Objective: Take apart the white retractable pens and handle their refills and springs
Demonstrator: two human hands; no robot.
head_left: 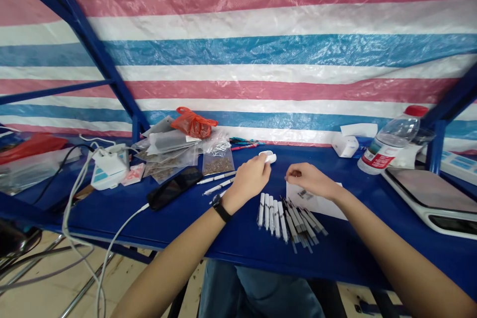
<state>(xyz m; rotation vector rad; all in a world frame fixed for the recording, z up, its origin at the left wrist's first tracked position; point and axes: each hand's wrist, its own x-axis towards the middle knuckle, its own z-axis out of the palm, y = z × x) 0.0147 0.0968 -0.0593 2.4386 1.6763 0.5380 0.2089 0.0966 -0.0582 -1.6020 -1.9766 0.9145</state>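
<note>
My left hand (pixel 250 177) is closed around a small white rounded object (pixel 269 157), which sticks out past the fingertips; its kind is unclear. To its right, my right hand (pixel 310 179) curls its fingers together over a white paper sheet (pixel 320 204) with a printed code. Whatever those fingers pinch, if anything, is hidden. Below both hands lies a row of white pen-like sticks (pixel 271 213) in clear sleeves. A fanned pile of thin grey-and-dark sticks (pixel 302 223) overlaps it. More white wrapped sticks (pixel 217 182) rest beside my left wrist.
A black phone (pixel 175 189) with a white cable lies left. Behind it are clear bags of brown bits (pixel 218 163) and an orange plastic bag (pixel 193 123). A bottle (pixel 391 141), a tissue box (pixel 348 145) and a scale (pixel 434 194) stand right on the blue table (pixel 238 238).
</note>
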